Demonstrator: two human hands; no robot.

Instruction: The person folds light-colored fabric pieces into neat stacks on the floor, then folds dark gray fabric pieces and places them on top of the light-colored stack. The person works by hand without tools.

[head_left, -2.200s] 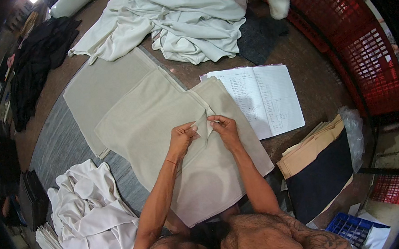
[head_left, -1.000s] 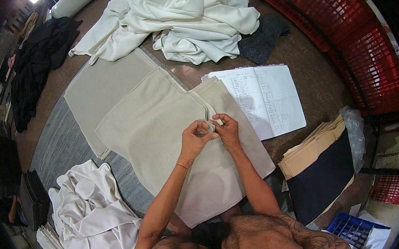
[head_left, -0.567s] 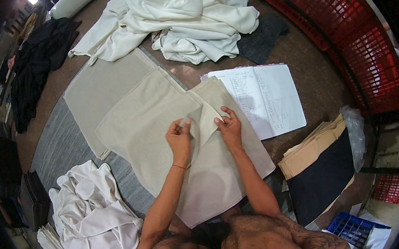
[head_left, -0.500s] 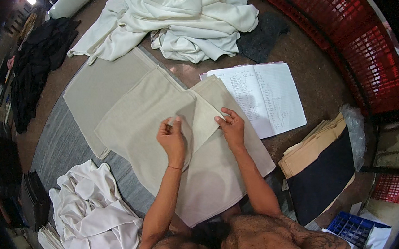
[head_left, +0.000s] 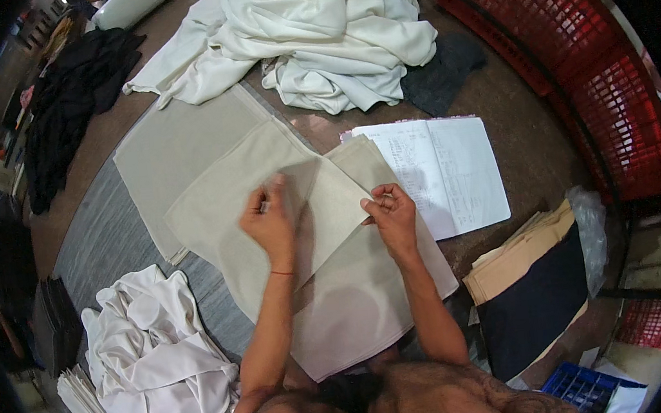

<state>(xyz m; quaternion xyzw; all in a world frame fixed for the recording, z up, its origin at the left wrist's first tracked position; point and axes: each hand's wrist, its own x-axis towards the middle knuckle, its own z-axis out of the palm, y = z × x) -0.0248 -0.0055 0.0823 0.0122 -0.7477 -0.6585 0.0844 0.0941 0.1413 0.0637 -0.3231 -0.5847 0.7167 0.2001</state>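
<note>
Over a stack of beige cloth pieces [head_left: 348, 323] both my arms reach in from the lower edge. My right hand [head_left: 392, 215] pinches the edge of a cloth layer [head_left: 335, 214] between thumb and fingers. Left of it, my left hand [head_left: 267, 221] has its fingers curled in a pinch on the upper beige cloth [head_left: 226, 184], slightly smeared by motion; the cloth at its fingertips is mostly hidden. That upper piece lies slanted across the lower stack. Further up and left, another beige pile [head_left: 175, 133] lies partly beneath it.
An open notebook [head_left: 465, 171] lies right of the stack. White fabric [head_left: 314, 19] is heaped at the far side, more white cloth [head_left: 153, 340] at the left. Tan and black pieces [head_left: 527, 299] lie right, near clear plastic [head_left: 590, 223]. Red crates [head_left: 568, 52] stand beyond.
My left hand has moved slightly up and left, away from my right hand. The lighter cloth layer between them shows wider. My right hand has shifted slightly right and down.
</note>
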